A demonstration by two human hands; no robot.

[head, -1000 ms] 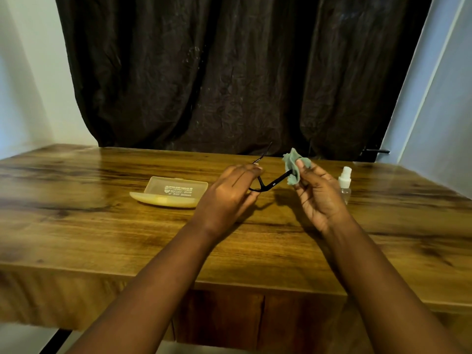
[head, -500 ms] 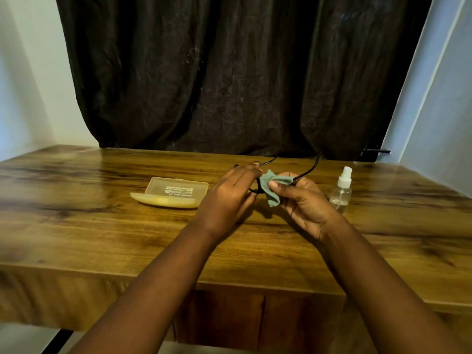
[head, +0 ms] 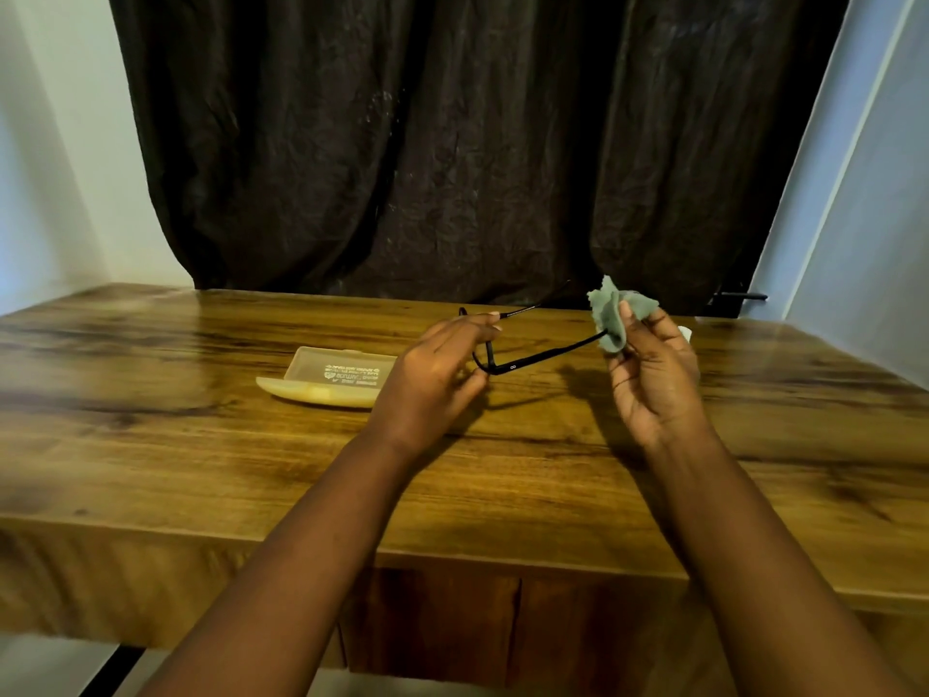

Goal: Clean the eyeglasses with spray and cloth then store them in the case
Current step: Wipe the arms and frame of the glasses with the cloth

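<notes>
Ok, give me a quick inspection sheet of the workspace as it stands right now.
Surface: wooden table, grained top, shadows of the hands on it.
Job's things: black eyeglasses held above the table, temples unfolded; green cloth wrapped on the end of one temple; case lying on the table left of the hands; spray bottle mostly hidden behind the right hand.
Clutter: nothing seen.
Grippers: left hand grips the frame front; right hand pinches the cloth round the temple.
Cables: nothing seen.
Surroundings: dark curtain behind, pale walls either side.
</notes>
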